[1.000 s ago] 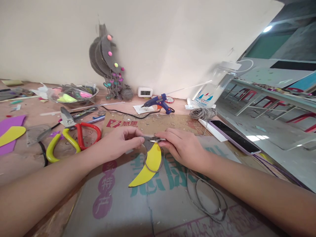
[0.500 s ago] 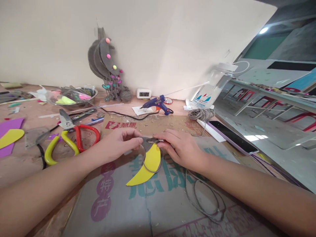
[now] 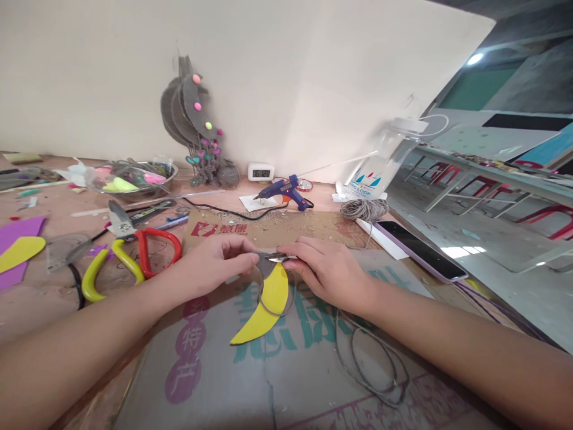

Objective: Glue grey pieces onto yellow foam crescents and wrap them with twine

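A yellow crescent-shaped foam piece [image 3: 274,294] hangs tip-down over the cardboard, its upper end wrapped in grey cord [image 3: 267,269]. My left hand [image 3: 226,263] pinches that wrapped end between thumb and fingers. In my right hand [image 3: 329,272] is a small pointed metal tool [image 3: 280,259], its tip against the cord at the top of the crescent; I cannot make out its exact kind. One loop of cord crosses the yellow face. More loose cord [image 3: 376,382] lies in loops on the cardboard below my right forearm.
Scissors with red and yellow handles [image 3: 129,251] lie left of my hands. Behind are a blue glue gun [image 3: 286,191], a digital clock [image 3: 261,172] and a bowl of craft bits [image 3: 168,176]. A cord ball [image 3: 364,209] and a phone [image 3: 421,251] lie right, on printed cardboard [image 3: 215,382].
The yellow crescent has turned slightly, and its lower tip sits a little lower. The metal tool has shifted slightly at the wrapped end. Both hands keep their grips.
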A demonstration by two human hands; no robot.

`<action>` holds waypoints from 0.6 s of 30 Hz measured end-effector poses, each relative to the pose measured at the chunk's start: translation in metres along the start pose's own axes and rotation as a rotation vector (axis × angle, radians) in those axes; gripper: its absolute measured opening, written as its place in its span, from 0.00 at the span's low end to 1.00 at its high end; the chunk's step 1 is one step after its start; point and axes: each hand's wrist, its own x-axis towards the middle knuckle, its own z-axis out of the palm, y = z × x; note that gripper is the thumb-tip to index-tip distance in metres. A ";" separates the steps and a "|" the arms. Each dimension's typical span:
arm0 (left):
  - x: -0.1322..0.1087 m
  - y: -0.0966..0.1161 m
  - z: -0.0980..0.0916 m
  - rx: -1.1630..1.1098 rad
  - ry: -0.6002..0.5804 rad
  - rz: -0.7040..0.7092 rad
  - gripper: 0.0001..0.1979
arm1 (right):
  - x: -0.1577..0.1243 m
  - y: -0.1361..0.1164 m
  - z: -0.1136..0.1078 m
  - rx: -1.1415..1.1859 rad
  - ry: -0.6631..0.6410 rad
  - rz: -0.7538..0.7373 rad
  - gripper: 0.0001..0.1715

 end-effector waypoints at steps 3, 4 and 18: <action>-0.001 0.001 0.000 -0.005 -0.002 -0.007 0.10 | 0.000 0.000 -0.001 -0.009 0.000 -0.011 0.16; -0.001 0.001 0.000 -0.004 0.000 -0.010 0.10 | 0.000 0.000 -0.001 -0.012 0.000 -0.014 0.16; -0.002 0.004 0.000 0.004 0.021 -0.004 0.10 | 0.000 -0.001 -0.001 -0.027 -0.003 -0.020 0.17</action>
